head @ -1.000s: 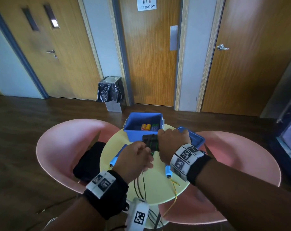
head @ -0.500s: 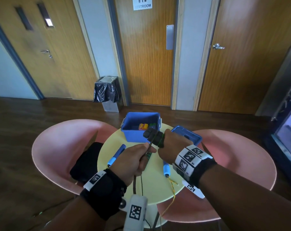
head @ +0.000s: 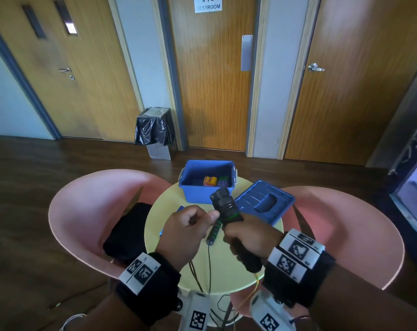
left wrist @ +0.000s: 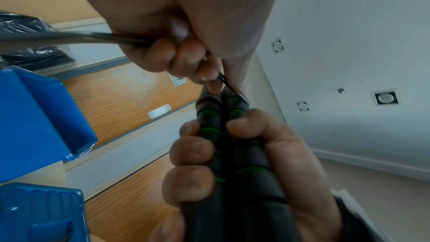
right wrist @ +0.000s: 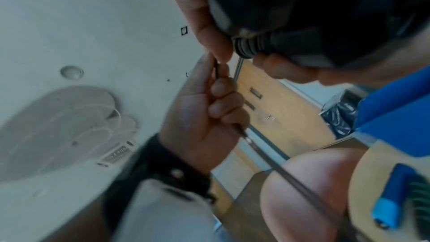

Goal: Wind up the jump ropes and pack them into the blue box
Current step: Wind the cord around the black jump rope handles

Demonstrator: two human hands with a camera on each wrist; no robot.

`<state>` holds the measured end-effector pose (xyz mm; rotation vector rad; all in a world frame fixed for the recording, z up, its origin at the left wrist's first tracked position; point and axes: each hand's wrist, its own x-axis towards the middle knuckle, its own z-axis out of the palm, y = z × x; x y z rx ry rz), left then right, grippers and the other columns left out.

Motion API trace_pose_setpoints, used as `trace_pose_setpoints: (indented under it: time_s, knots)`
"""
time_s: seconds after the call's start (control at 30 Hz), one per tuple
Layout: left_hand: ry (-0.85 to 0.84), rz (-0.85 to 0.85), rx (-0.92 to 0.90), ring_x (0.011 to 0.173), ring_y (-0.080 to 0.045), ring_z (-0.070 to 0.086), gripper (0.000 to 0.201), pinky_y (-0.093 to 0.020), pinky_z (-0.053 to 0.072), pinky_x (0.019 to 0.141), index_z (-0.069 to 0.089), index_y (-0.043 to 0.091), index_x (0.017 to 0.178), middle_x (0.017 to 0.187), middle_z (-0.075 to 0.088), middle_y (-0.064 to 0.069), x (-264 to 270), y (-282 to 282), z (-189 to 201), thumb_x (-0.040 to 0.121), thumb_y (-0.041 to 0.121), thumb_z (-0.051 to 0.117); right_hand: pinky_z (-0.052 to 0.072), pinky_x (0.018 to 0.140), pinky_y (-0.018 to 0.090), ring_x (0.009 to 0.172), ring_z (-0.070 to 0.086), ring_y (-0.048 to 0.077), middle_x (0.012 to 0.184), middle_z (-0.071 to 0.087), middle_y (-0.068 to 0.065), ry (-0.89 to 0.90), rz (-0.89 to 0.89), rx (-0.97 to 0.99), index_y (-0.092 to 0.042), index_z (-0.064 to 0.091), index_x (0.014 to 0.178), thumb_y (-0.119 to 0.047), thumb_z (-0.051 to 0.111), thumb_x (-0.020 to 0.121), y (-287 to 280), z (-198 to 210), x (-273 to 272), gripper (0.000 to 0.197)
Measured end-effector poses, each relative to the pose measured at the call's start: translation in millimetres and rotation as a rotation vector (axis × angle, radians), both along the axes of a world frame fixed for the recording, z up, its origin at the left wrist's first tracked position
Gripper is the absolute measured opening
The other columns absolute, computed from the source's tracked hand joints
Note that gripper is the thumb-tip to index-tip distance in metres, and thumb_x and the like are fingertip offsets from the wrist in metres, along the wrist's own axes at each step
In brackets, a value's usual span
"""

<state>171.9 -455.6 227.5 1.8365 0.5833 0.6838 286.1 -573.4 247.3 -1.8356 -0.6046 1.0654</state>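
Over the yellow table (head: 255,271), left to right: left hand (head: 188,231) fisted, thumb and forefinger pinching the black cord (left wrist: 224,80) just beside the handle tops. Right hand (head: 253,237) clamped round both black handles (head: 225,206), held side by side, long axis tilted up and away toward the blue box (head: 204,194). Slack cord trailing down off the near table edge. Likely next: carrying cord across the handles, left hand nearer for that.

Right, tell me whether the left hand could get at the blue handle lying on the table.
Probably not yet: the left hand is pinching the black cord, though the blue handle lies uncovered on the yellow table just beneath it.
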Motion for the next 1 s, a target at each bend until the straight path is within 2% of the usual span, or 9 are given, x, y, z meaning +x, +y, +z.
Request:
trace_pose_setpoints:
  time_s: [0.13,0.2,0.27,0.33,0.47,0.53,0.73,0.8,1.0]
  knots:
    - [-0.074,-0.027,-0.025,0.044,-0.014,0.042,0.042,-0.031,0.038,0.052,0.050,0.017,0.052,0.044,0.049,0.000,-9,22,4,0.083,0.036,0.072,0.037,0.054,0.026,0.053,0.044,0.023,0.064,0.045,0.008,0.547,0.016,0.170,-0.012,0.051,0.076,-0.011,0.058,0.059,7,7,-22,0.019]
    - [-0.106,-0.036,-0.029,0.044,-0.014,0.040,0.044,-0.028,0.037,0.051,0.049,0.019,0.051,0.044,0.047,0.002,-13,32,9,0.086,0.025,0.074,0.040,0.057,0.027,0.056,0.046,0.023,0.068,0.048,0.006,0.690,0.046,0.218,-0.013,0.053,0.078,-0.013,0.057,0.060,13,13,-29,0.019]
    - [-0.134,-0.063,-0.055,0.044,-0.012,0.036,0.040,-0.022,0.033,0.048,0.050,0.011,0.055,0.044,0.044,0.002,-18,43,12,0.088,0.015,0.071,0.043,0.061,0.030,0.058,0.048,0.024,0.071,0.049,0.007,0.740,0.042,0.273,-0.013,0.054,0.083,-0.014,0.058,0.059,20,17,-36,0.024]
    - [-0.158,-0.140,-0.143,0.044,-0.012,0.033,0.036,-0.020,0.030,0.045,0.052,0.005,0.058,0.045,0.043,-0.001,-23,54,15,0.087,0.015,0.071,0.043,0.063,0.032,0.059,0.049,0.024,0.072,0.049,0.008,0.759,0.031,0.328,-0.011,0.054,0.087,-0.015,0.061,0.056,28,19,-44,0.032]
    - [-0.140,-0.266,-0.303,0.046,-0.018,0.033,0.039,-0.025,0.026,0.048,0.056,0.016,0.054,0.045,0.043,-0.005,-32,84,20,0.066,0.038,0.085,0.040,0.065,0.035,0.058,0.048,0.024,0.071,0.048,0.008,0.762,0.016,0.383,-0.010,0.055,0.083,-0.015,0.063,0.052,49,26,-62,0.032]
    - [-0.140,-0.320,-0.341,0.044,-0.016,0.032,0.034,-0.023,0.024,0.046,0.056,0.020,0.051,0.045,0.043,-0.004,-37,100,23,0.060,0.044,0.079,0.038,0.065,0.035,0.058,0.047,0.024,0.071,0.048,0.008,0.767,0.016,0.406,-0.010,0.056,0.082,-0.015,0.062,0.054,61,30,-74,0.030]
    - [-0.226,-0.443,-0.343,0.041,-0.012,0.045,0.025,-0.018,0.036,0.045,0.059,0.023,0.054,0.052,0.053,-0.014,-49,139,29,0.063,0.039,0.076,0.044,0.067,0.035,0.062,0.046,0.023,0.072,0.045,0.006,0.880,0.083,0.482,-0.010,0.053,0.090,-0.015,0.052,0.066,93,45,-101,0.024]
    - [-0.256,-0.465,-0.400,0.041,-0.012,0.049,0.020,-0.019,0.040,0.046,0.060,0.024,0.054,0.050,0.055,-0.008,-52,144,35,0.062,0.036,0.075,0.042,0.071,0.035,0.064,0.047,0.021,0.074,0.044,0.005,0.909,0.114,0.531,-0.011,0.049,0.093,-0.016,0.046,0.071,103,47,-106,0.023]
    - [-0.260,-0.459,-0.125,0.053,-0.013,0.046,0.023,-0.022,0.040,0.055,0.060,0.026,0.061,0.057,0.054,-0.009,-63,172,53,0.072,0.040,0.073,0.042,0.072,0.037,0.065,0.048,0.021,0.075,0.045,0.005,0.941,0.103,0.651,-0.009,0.048,0.098,-0.016,0.045,0.073,123,53,-121,0.025]
